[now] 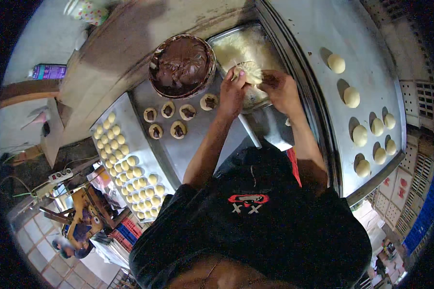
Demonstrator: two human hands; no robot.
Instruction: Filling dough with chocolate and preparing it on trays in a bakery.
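My left hand (233, 95) grips a pale piece of dough (248, 72), its fingers curled around the near left side. At the right side of the same piece, my right hand (280, 92) pinches its edge. The dough has an uneven, ruffled top; whether there is filling inside cannot be made out. Both hands are above a metal tray holding pale yellow crumbs or powder (248, 45). To the left stands a round bowl of thick chocolate filling (183, 65). Several flattened dough rounds (188, 112), each topped with chocolate, lie on the metal sheet nearer me.
A baking sheet (98, 137) at the left carries rows of small dough balls (130, 173). On the right, a large metal sheet (318, 62) bears several round dough balls (359, 135) spaced apart. A purple package (49, 72) lies far left. Stacked crates (412, 180) stand beyond the right sheet.
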